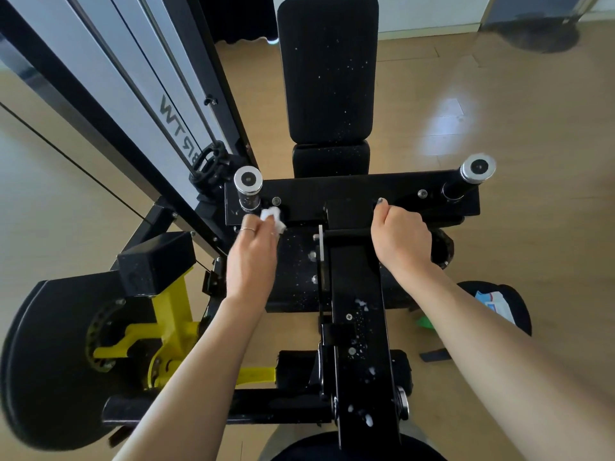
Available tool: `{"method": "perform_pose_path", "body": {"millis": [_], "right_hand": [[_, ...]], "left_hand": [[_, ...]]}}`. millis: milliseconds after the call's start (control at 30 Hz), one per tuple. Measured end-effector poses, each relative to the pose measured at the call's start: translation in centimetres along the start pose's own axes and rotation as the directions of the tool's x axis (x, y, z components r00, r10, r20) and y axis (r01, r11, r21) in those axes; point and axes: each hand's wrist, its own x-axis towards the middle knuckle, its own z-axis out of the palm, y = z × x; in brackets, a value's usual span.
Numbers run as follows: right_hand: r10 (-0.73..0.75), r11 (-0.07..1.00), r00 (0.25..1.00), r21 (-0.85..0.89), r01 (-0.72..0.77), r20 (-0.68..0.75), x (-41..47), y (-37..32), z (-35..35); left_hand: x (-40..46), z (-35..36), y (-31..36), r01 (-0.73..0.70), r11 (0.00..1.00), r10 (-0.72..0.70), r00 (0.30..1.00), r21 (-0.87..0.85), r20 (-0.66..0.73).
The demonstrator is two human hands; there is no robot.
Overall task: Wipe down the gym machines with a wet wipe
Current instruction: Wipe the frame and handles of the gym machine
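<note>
Both arms reach forward and down over the black machine. My left hand, palm down, pinches a crumpled white wipe against the crossbar just beside the left chrome peg. My right hand is curled round a black bar, thumb up against the frame.

White wipe; black machine frame flecked white; yellow bracket; chrome end caps; tan wood-pattern floor.
</note>
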Motion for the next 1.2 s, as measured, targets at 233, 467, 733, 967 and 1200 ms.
{"method": "perform_pose_path", "body": {"millis": [233, 467, 733, 967, 1200], "right_hand": [[0.023, 1.0, 1.0, -0.014, -0.023, -0.001, 0.1, -0.1, 0.1], [0.014, 1.0, 0.999, -0.025, -0.015, -0.036, 0.0, -0.1, 0.3], [0.038, 0.999, 0.999, -0.031, -0.04, -0.034, 0.0, -0.1, 0.4], [0.041, 0.999, 0.998, -0.03, -0.043, -0.038, -0.1, -0.2, 0.4], [0.084, 0.994, 0.996, -0.07, -0.087, -0.038, -0.2, -0.6, 0.2]], "left_hand": [[-0.1, -0.8, -3.2, 0.145, 0.985, -0.155, 0.982, -0.094, -0.107], [1.5, -1.7, -3.0, 0.068, 0.993, -0.074, 0.996, -0.101, -0.056], [3.5, -3.5, -6.0, 0.201, 0.978, -0.202, 0.979, -0.063, -0.018], [4.8, -3.5, -5.3, -0.085, 0.991, 0.089, 0.996, -0.104, 0.03], [9.2, -4.6, -4.7, -0.139, 0.984, 0.155, 0.977, -0.11, 0.148]]}}
